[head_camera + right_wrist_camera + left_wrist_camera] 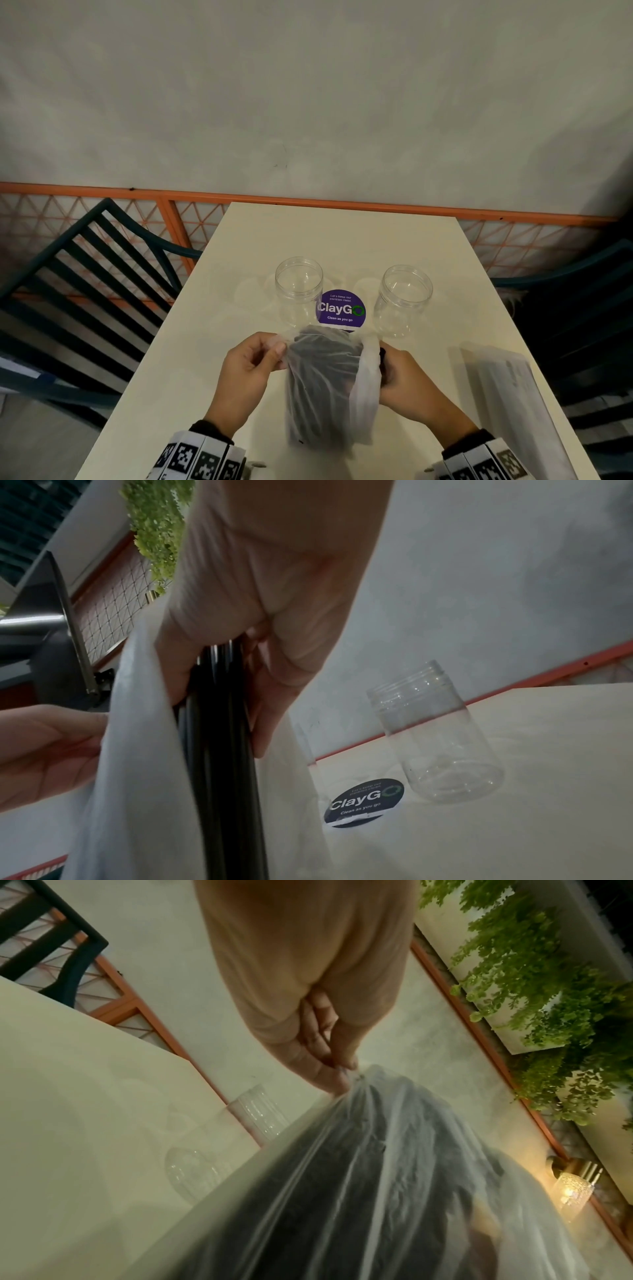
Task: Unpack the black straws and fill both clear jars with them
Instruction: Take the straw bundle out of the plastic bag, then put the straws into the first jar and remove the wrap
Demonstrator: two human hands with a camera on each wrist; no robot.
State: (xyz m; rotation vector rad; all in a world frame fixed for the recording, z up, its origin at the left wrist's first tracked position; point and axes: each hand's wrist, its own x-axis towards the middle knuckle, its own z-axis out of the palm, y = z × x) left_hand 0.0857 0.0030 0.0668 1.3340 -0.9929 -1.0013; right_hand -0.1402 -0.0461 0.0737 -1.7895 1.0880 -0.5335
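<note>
A thin white plastic bag [325, 387] full of black straws [219, 750] stands on the cream table [191, 359] in front of me. My left hand [253, 363] pinches the bag's left rim [346, 1085] between thumb and fingers. My right hand [404, 380] grips a bundle of black straws at the bag's right side, with the plastic draped beside it. Two clear jars stand upright and empty behind the bag, one to the left [298, 291] and one to the right [404, 299]. The right jar [435, 729] shows in the right wrist view.
A round purple ClayGo sticker [340, 310] lies on the table between the jars. A pale flat sheet [507, 387] lies at the table's right edge. Dark slatted chairs stand to the left [78, 291] and right [589, 325]. An orange-framed lattice rail [171, 219] runs behind the table.
</note>
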